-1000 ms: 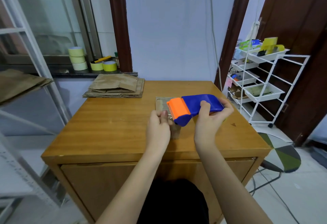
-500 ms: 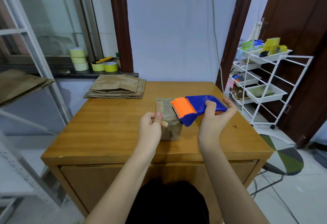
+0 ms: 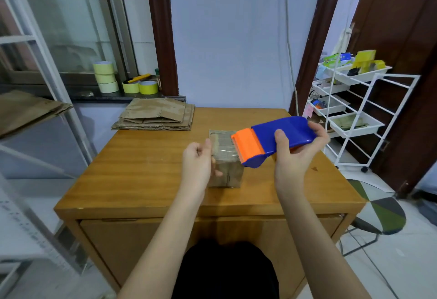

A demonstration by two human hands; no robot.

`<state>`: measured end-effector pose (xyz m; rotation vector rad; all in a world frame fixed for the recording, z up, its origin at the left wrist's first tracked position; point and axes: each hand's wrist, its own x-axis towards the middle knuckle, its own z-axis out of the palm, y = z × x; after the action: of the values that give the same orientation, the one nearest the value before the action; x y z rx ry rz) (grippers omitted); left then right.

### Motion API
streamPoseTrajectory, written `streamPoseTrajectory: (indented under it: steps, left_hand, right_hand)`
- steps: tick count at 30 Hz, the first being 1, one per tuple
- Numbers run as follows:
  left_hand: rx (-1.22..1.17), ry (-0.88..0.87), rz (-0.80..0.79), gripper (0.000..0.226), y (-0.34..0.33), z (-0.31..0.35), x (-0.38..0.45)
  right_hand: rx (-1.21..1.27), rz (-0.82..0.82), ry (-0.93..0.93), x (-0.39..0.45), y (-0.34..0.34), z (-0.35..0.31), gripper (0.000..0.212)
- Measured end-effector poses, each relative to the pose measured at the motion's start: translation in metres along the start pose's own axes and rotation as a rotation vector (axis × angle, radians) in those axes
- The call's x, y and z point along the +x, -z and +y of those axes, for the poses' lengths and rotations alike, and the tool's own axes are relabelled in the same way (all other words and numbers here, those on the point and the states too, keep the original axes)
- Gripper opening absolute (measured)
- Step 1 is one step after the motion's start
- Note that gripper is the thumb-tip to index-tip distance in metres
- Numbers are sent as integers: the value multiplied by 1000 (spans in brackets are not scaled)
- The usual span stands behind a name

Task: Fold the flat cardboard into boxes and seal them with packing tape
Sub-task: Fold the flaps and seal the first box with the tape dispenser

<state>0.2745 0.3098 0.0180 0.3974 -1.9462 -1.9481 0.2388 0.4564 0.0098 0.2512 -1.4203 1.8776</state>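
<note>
Our left hand (image 3: 197, 164) rests against the left side of the box (image 3: 225, 166), thumb on its taped top and fingers curled at its front face. That box sits mid-surface (image 3: 146, 171), flat cardboard (image 3: 157, 116) stacked at the far left corner. Our right hand (image 3: 295, 154) grips the blue-and-orange dispenser (image 3: 272, 142) just above the box's right edge.

A wooden worktop (image 3: 142, 171) with a warm orange-brown grain carried two things. A small folded cardboard box (image 3: 225, 168) stood near its middle, slightly toward the near edge, with clear tape across its top. A stack of flat cardboard sheets (image 3: 156, 116) lay at the far left corner, well apart from the box, its edges roughly squared with the worktop's back edge.
</note>
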Motion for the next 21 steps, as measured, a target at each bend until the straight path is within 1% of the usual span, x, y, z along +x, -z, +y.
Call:
streamPoseTrajectory:
  steps: [2, 3, 4, 7, 9, 12, 14, 18, 21]
  left_hand:
    - [418, -192, 88, 30, -1, -9, 1]
    - [586, -260, 131, 30, 0, -12, 0]
    - [671, -294, 153, 29, 3, -13, 1]
    - [743, -291, 199, 28, 23, -13, 10]
    - [780, -295, 208, 28, 39, -12, 18]
    - [833, -354, 116, 29, 46, -15, 28]
    - [816, -352, 85, 32, 44, -20, 32]
    - [809, -309, 101, 32, 40, -29, 36]
    - [843, -315, 100, 33, 36, -32, 38]
  right_hand:
    - [-23, -20, 47, -4, 1, 2, 56]
    - [-35, -18, 56, -4, 1, 2, 54]
    - [-41, -4, 50, -3, 2, 4, 52]
    - [1, 99, -18, 8, 12, 6, 48]
    - [-31, 120, 3, 19, 23, 4, 49]
    - [-151, 26, 85, 24, 34, 6, 51]
    - [-177, -4, 120, 21, 38, 8, 51]
    - [-231, -76, 176, 10, 42, 15, 53]
    - [-233, -81, 162, 13, 41, 18, 54]
